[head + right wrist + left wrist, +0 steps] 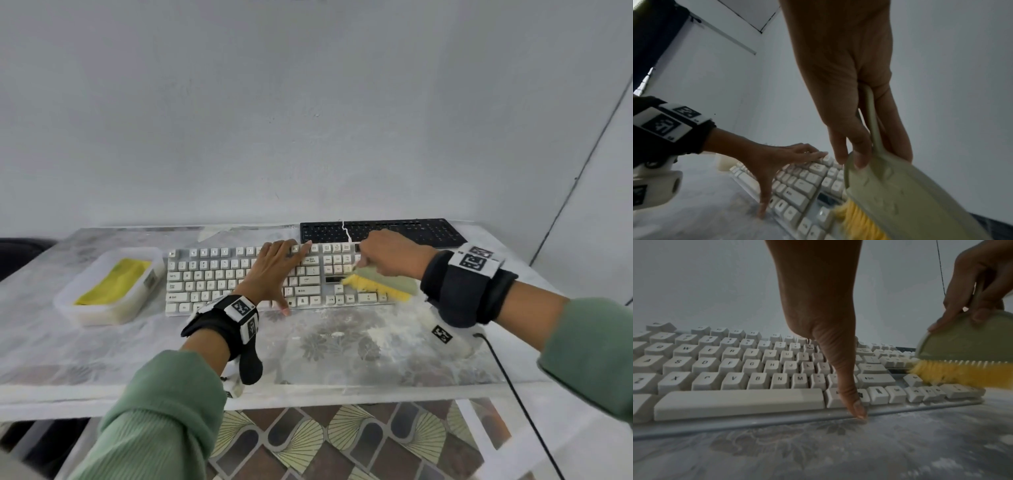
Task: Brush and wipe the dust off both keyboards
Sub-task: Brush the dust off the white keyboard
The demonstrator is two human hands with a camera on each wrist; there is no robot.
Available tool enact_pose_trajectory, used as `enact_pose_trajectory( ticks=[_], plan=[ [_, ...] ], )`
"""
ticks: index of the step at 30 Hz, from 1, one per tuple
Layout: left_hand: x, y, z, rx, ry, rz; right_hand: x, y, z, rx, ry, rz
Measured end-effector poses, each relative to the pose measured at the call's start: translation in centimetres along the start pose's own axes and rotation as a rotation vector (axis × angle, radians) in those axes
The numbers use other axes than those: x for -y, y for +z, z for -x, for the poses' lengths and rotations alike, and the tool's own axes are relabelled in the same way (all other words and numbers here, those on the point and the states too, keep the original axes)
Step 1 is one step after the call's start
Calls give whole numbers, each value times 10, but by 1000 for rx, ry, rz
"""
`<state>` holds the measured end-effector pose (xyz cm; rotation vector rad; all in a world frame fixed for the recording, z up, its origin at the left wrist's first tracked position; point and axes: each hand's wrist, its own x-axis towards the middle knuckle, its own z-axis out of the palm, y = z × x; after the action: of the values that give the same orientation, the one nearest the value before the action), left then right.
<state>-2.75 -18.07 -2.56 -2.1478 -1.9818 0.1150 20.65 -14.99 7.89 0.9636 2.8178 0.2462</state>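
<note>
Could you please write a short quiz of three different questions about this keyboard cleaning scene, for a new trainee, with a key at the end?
1. True or false: the right hand holds the brush over the black keyboard.
2. Which lies in the plastic container on the left? A) a yellow cloth B) a sponge C) a spray bottle
3. Fill in: the left hand lies spread on the ____ keyboard to steady it.

Key:
1. False: the yellow bristles are on the right end of the white keyboard.
2. A
3. white
</note>
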Motion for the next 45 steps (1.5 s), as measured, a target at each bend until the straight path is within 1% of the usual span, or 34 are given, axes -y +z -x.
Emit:
enact_pose_trajectory(
  ticks=[2,6,8,10,12,15,16,17,19,21,22,23,26,27,28,32,33,34,35,36,38,39,40,41,43,44,45],
  plan=[
    [0,0,1,4,-7,-10,-5,-6,-3,0,11,-3],
    [0,0,-2,20,-5,3,7,-6,-13,-114,-44,-33],
    [2,-1,-3,29,-2,12,3,0,-11,-95,-45,16],
    [3,0,-5,34,8,18,-3,5,-5,-25,-23,48],
    [4,2,-4,33,11,21,-6,4,-5,-15,-7,19],
    [7,3,-6,41,15,44,-2,-3,-13,-120,-14,-51],
    [8,3,-7,50,19,51,0,-3,-14,-129,-14,-49],
    [8,3,-8,62,21,56,1,-1,-14,-110,-15,-39],
    [10,2,-10,79,25,67,-5,6,-14,-9,-12,-26],
    [11,4,-12,80,34,71,-17,5,-12,84,13,-77],
    [12,4,-12,76,36,69,-26,1,-12,96,41,-121],
    [13,5,-12,74,38,65,-34,-4,-12,70,80,-175],
    [14,6,-13,64,40,63,-50,-8,-16,-181,201,-226],
    [14,7,-14,64,40,67,-48,-5,-17,-212,220,-234],
    [14,8,-15,68,39,76,-45,2,-19,-183,225,-240],
    [14,7,-17,82,50,88,-31,20,-17,113,141,-255],
    [14,7,-17,83,49,91,-31,17,-13,154,129,-263],
    [14,7,-16,80,48,96,-35,12,-11,143,130,-288],
    [14,7,-15,73,47,98,-41,6,-10,87,152,-331],
    [14,8,-14,63,48,97,-49,-1,-11,-2,191,-378],
    [14,9,-13,52,54,94,-64,-9,-13,-186,280,-349],
    [14,9,-13,52,54,95,-68,-9,-13,-214,312,-306],
    [14,9,-14,61,52,103,-69,-5,-11,-196,320,-283],
    [14,8,-15,74,51,114,-66,3,-10,-128,300,-273],
    [15,8,-17,98,56,128,-56,22,-4,54,216,-236],
    [16,8,-17,104,59,130,-53,27,0,122,179,-209],
    [16,8,-17,107,63,133,-53,26,4,158,165,-219]
  ],
)
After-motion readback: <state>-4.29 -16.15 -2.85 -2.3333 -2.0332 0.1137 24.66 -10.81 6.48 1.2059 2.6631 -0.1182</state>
